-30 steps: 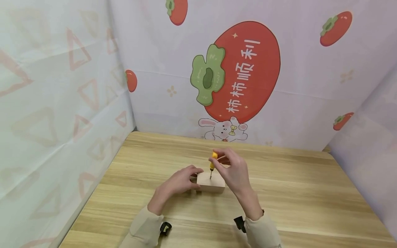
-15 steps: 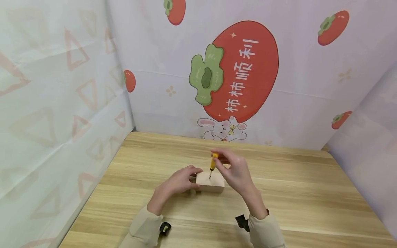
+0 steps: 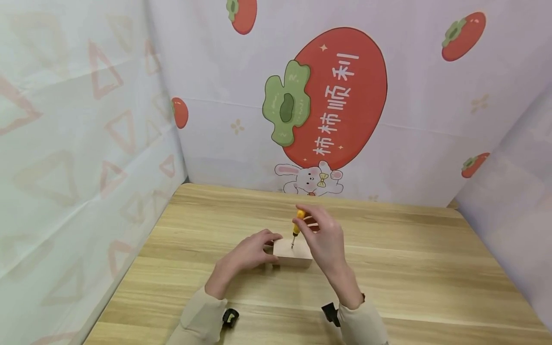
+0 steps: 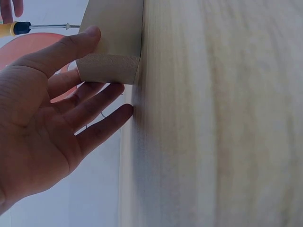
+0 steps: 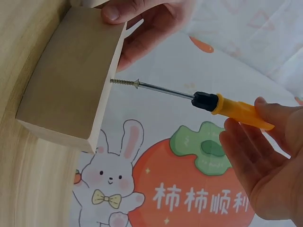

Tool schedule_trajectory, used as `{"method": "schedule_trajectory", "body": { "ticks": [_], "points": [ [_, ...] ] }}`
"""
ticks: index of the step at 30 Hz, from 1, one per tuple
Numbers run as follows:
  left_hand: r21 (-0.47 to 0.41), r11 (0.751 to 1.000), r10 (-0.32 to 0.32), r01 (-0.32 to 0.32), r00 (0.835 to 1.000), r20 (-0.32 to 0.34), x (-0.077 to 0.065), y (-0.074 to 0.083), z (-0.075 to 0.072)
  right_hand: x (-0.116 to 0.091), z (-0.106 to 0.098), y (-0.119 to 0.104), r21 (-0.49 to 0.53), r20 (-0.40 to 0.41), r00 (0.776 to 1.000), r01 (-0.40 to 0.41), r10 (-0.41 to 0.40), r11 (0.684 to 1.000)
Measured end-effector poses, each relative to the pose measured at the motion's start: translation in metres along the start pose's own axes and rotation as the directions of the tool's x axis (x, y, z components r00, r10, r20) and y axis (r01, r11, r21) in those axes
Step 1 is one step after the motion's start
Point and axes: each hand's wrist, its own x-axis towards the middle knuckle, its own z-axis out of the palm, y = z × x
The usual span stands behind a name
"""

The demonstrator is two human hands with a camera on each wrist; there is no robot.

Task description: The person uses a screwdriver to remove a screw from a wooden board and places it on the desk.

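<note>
L hand [image 3: 249, 251], half closed, pinches end of wood block [image 5: 66, 75]; R hand [image 3: 326, 238], curled, pinches yellow screwdriver [image 5: 206, 101], tip touching screw [image 5: 124, 82] standing at block's top.

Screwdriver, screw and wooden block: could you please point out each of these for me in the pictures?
Screwdriver [image 5: 205, 101]: right wrist view, on the black collar between shaft and handle.
Screw [image 5: 124, 82]: right wrist view, on its threaded shank.
Wooden block [image 5: 67, 73]: right wrist view, on its broad side face.

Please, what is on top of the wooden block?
A screw stands on the wooden block, with the screwdriver at its head. Any screw tip inside the block is hidden.
</note>
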Motion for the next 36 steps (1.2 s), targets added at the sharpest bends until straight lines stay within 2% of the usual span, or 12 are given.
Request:
{"method": "schedule_trajectory", "body": {
  "ticks": [4,7,9,12,15,18,20,24,30,36],
  "points": [
    [0.003,1.000,0.005,-0.005,1.000,-0.002,-0.001,-0.001,0.000,0.002,-0.001,0.003,0.072,0.028,0.999,0.022,-0.024,0.997],
    [-0.001,1.000,0.003,-0.003,1.000,-0.001,-0.002,0.000,-0.001,0.005,-0.006,0.009,0.178,0.120,0.992,0.015,-0.037,0.984],
    [-0.007,1.000,0.001,-0.001,1.000,0.000,-0.002,-0.001,-0.001,0.008,-0.010,0.013,0.245,0.198,0.979,-0.010,-0.040,0.969],
    [-0.019,1.000,-0.004,0.004,1.000,0.001,-0.002,-0.003,0.000,0.009,-0.013,0.017,0.265,0.266,0.964,-0.059,-0.015,0.962],
    [-0.019,1.000,-0.006,0.006,1.000,0.003,-0.002,-0.004,0.001,0.007,-0.011,0.015,0.214,0.240,0.971,-0.040,-0.013,0.976],
    [-0.010,1.000,-0.007,0.007,1.000,0.003,-0.002,-0.003,0.002,0.004,-0.006,0.009,0.121,0.166,0.985,0.029,-0.049,0.992],
    [-0.002,1.000,-0.007,0.007,1.000,0.001,-0.002,-0.003,0.002,0.002,-0.003,0.005,0.079,0.125,0.989,0.066,-0.076,0.995],
    [0.002,1.000,-0.008,0.008,1.000,-0.002,-0.001,-0.002,0.002,0.002,-0.001,-0.001,0.021,0.077,0.994,0.079,-0.081,0.997],
    [0.004,1.000,-0.011,0.011,1.000,-0.003,0.001,0.000,0.003,0.005,-0.004,-0.004,0.006,0.067,0.996,0.060,-0.060,0.998],
    [-0.002,1.000,-0.014,0.013,1.000,-0.006,0.002,-0.001,0.002,0.009,-0.010,-0.003,0.105,0.142,0.988,0.050,-0.065,0.993]
  ]
}}
